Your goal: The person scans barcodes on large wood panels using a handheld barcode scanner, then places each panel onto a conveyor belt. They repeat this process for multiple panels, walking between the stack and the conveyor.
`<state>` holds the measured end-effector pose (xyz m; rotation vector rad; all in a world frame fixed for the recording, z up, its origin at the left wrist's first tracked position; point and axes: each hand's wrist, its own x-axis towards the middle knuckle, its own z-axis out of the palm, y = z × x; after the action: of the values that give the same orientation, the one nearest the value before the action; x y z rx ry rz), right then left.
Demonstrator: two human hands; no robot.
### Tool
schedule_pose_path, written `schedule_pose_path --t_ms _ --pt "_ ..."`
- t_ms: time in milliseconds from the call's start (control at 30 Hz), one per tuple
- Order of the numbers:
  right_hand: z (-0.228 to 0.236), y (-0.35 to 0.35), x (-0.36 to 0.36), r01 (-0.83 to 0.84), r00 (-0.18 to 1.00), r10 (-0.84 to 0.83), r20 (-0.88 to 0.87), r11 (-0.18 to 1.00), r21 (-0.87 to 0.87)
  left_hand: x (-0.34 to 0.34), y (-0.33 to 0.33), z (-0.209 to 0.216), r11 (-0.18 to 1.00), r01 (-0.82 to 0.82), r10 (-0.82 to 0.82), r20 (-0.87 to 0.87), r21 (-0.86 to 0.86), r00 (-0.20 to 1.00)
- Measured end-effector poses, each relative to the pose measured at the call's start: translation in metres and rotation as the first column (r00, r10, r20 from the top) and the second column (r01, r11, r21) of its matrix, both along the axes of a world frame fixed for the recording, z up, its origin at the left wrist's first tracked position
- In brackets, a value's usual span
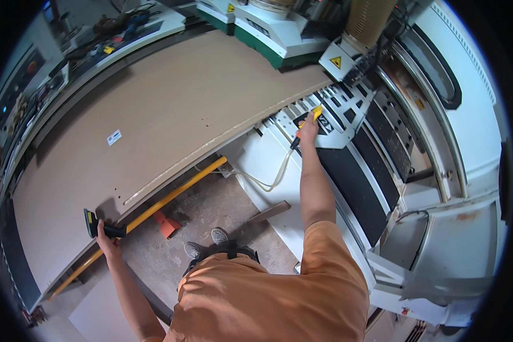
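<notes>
My left hand [106, 241] is closed around a black handheld scanner with a yellow mark [90, 223], beside the near left edge of a large brown board [171, 108]. A small white printed label [114, 137] is stuck on the board's left part. Out to the right, my right hand [308, 132] grips a yellow air blow gun [317, 112], its nozzle end over the machine's grey and black slotted plate [337, 126]. From its black and orange lower end a clear hose [279, 172] hangs down in a loop.
A yellow rail [176, 192] runs below the board's near edge. On the floor lie an orange-red foot pedal [166, 225] and a strip of board [271, 212]. White machine heads with green skirts [282, 37] stand at the far side; a ribbed hose [371, 20] hangs beside them.
</notes>
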<state>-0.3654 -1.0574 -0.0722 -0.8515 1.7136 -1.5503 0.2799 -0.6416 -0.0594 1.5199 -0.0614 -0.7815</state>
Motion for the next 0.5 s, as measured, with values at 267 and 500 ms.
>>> schedule_pose_path --t_ms 267,500 --pt "0.055 0.19 0.132 -0.512 0.827 0.439 0.352 0.846 0.147 -0.006 -0.008 -0.002 0.994 -0.078 0.072 -0.083 -0.075 0.994" --pt "0.062 0.303 0.196 -0.975 -0.067 0.958 0.279 -0.123 0.186 -0.023 -0.001 0.031 0.997 -0.065 0.065 -0.002 0.03 0.998"
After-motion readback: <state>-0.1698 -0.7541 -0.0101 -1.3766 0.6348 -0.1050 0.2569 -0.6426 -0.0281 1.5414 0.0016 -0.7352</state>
